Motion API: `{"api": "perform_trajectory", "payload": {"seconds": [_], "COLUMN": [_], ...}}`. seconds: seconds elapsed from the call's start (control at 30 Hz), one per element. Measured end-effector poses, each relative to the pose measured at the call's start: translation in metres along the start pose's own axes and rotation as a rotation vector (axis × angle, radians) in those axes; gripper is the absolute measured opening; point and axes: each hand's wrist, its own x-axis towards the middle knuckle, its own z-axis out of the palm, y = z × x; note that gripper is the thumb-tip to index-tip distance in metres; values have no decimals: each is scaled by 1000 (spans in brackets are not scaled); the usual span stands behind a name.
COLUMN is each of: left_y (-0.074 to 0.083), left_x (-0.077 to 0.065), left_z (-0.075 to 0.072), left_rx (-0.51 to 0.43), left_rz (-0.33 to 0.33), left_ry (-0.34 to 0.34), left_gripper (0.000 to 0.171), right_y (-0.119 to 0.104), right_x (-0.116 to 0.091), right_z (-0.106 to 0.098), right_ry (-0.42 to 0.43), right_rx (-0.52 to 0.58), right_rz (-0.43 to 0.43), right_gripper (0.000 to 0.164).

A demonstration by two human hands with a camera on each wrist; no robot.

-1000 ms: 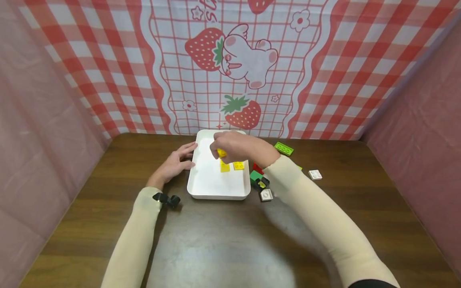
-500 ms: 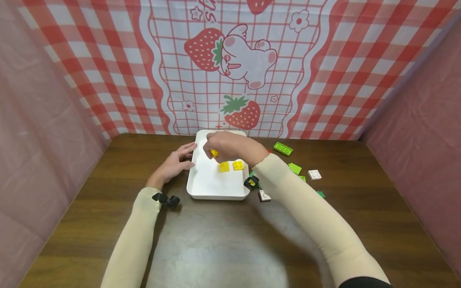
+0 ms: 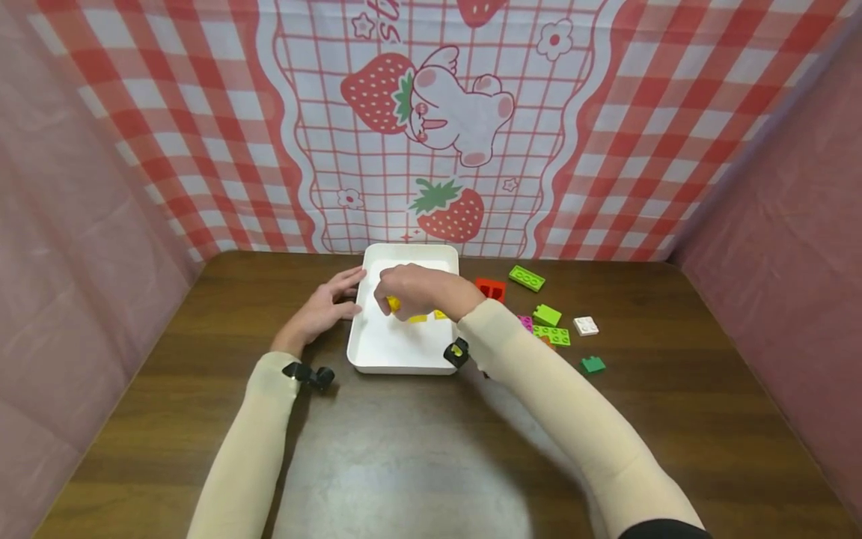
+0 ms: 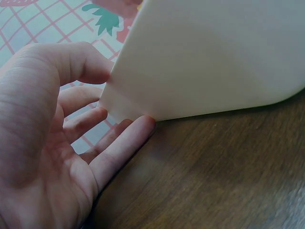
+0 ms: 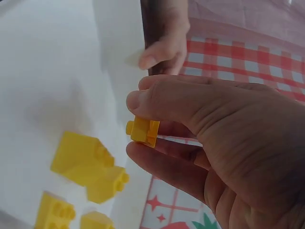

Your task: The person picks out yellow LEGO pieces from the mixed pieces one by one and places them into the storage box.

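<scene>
My right hand (image 3: 420, 290) is over the white tray (image 3: 393, 358), pinching a small yellow building brick (image 5: 143, 130) between thumb and fingers. More yellow bricks (image 5: 78, 157) lie on the tray floor below; the head view shows only parts of them past the hand. At the tray's left side, my left hand (image 3: 322, 311) touches the outer wall. In the left wrist view its fingertips (image 4: 145, 125) rest against the tray wall, fingers spread and only slightly bent.
Right of the tray lie loose bricks: red (image 3: 491, 290), lime (image 3: 527, 278), white (image 3: 586, 326), dark green (image 3: 592, 364) and a few more. My right forearm (image 3: 539, 397) crosses the wooden table (image 3: 377, 457). A red checked cloth (image 3: 222, 135) hangs behind.
My right hand has shifted left, then a little nearer to me, with the yellow brick still pinched. More loose bricks show beside the forearm. My left hand has stayed on the tray.
</scene>
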Motion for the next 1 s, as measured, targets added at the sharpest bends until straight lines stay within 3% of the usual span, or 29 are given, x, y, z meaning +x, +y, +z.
{"api": "perform_trajectory", "payload": {"seconds": [0.53, 1.0], "left_y": [-2, -1], "left_x": [0, 0], "left_z": [0, 0], "left_rx": [24, 30], "left_rz": [-32, -31], "left_ry": [7, 8], "left_gripper": [76, 76], "right_y": [-1, -13], "right_x": [5, 9], "right_z": [12, 14], "right_ry": [14, 28], "right_rx": [2, -145], "right_rz": [20, 2], "right_gripper": [10, 10]}}
